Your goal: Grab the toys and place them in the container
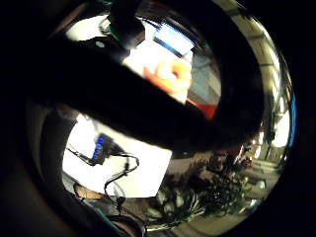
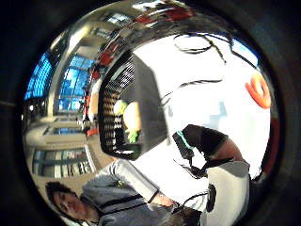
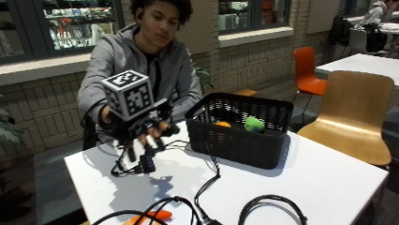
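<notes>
hovering above the white worktop, the gloved right hand hangs with fingers loose and holds nothing. an orange toy lies near the front edge, well apart from the black basket, which already holds toys. it should probably reach down past the cables and pinch the toy.

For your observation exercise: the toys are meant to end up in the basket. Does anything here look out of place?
Yes. An orange toy lies on the white table at its near edge, among black cables, outside the black basket, which already holds an orange toy and a green toy. The gloved right hand hovers over the table beside the basket, holding nothing.
</notes>
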`<state>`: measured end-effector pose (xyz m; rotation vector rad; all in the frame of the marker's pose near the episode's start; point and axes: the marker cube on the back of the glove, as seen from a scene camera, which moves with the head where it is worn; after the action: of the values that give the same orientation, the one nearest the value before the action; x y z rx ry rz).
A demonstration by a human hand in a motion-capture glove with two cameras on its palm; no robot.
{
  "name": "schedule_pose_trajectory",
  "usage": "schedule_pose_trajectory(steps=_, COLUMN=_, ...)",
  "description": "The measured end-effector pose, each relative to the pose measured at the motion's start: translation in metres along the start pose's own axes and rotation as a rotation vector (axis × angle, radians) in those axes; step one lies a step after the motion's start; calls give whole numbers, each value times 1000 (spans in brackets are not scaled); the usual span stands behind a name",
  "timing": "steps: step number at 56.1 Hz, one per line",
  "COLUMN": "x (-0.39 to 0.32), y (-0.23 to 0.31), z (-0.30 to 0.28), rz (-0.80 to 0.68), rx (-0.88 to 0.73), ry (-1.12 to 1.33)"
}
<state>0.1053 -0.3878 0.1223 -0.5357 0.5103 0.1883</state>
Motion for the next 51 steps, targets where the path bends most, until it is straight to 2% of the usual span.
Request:
schedule_pose_trajectory(steps=10, x=84, y=-19, z=19, rz=188, rx=-68, ry=27)
schedule_pose_trajectory(steps=20, x=120, y=-45, z=61, rz=259, rx=-193, ry=76)
schedule_pose_trajectory(steps=26, x=134, y=-63, z=80, rz=252, rx=-258, ry=50)
schedule_pose_trajectory(steps=34, x=149, y=-99, z=101, rz=189, rx=-359, ry=246)
schedule_pose_trajectory(steps=51, x=148, y=-109, z=111, rz=183, rx=-187, ry=45)
